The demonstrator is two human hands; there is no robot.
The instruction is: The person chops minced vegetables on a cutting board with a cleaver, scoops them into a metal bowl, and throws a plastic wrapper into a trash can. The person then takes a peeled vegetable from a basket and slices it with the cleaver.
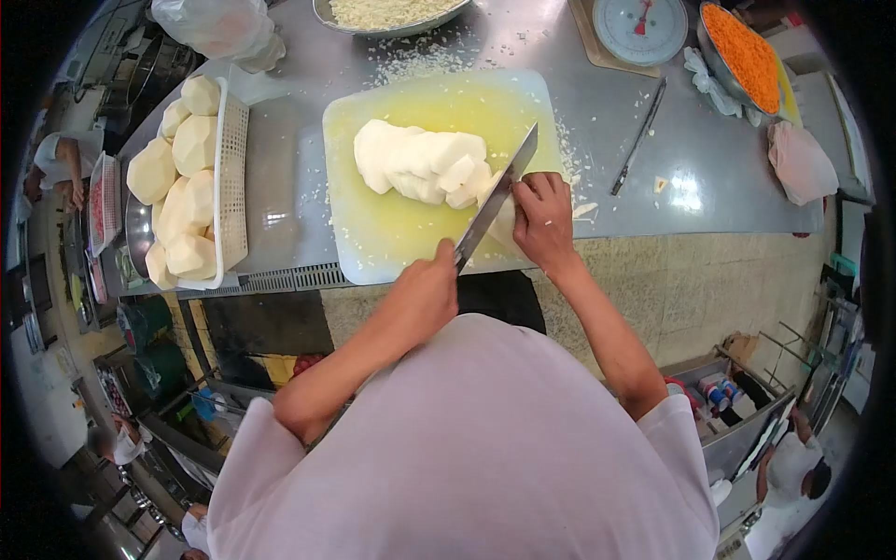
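My left hand (427,291) is closed round the handle of a large kitchen knife (493,203). The blade points up and to the right over the yellow-green stained cutting board (439,98). Just right of the blade, my right hand (545,219) has its fingers curled on a peeled white root vegetable (503,230), partly hidden by the knife and fingers. Left of the blade lies a heap of cut white slices (420,161), with smaller pieces at its right end.
A white basket (233,177) of peeled roots (194,145) stands left. Behind the board are a bowl of chopped white bits (392,11) and a dial scale (640,28). At right are a bowl of orange shreds (742,58), a plastic bag (801,163) and a dark rod (640,137).
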